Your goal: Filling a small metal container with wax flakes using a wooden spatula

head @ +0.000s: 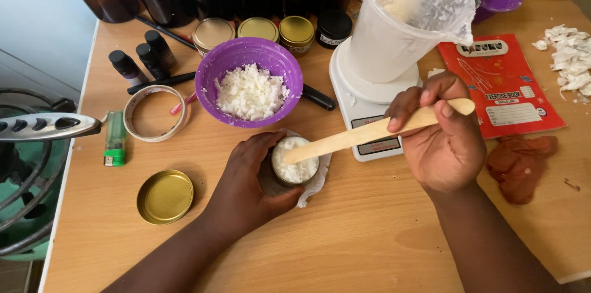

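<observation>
My left hand (246, 179) wraps around a small round tin (295, 170) filled with white wax flakes, which rests on a white tissue near the table's middle. My right hand (440, 139) grips a flat wooden stick (363, 135) whose tip presses into the flakes in the tin. Just behind the tin stands a purple bowl (257, 59) holding more white flakes. The tin's gold lid (165, 196) lies flat to the left.
A white scale (363, 105) carries a clear plastic jug (406, 19). Amber jars, gold-lidded tins and small dark bottles line the back. A tape roll (155, 113), green lighter (115, 139), red exercise book (502, 84) and red cloth (520, 164) lie around. A stove stands left.
</observation>
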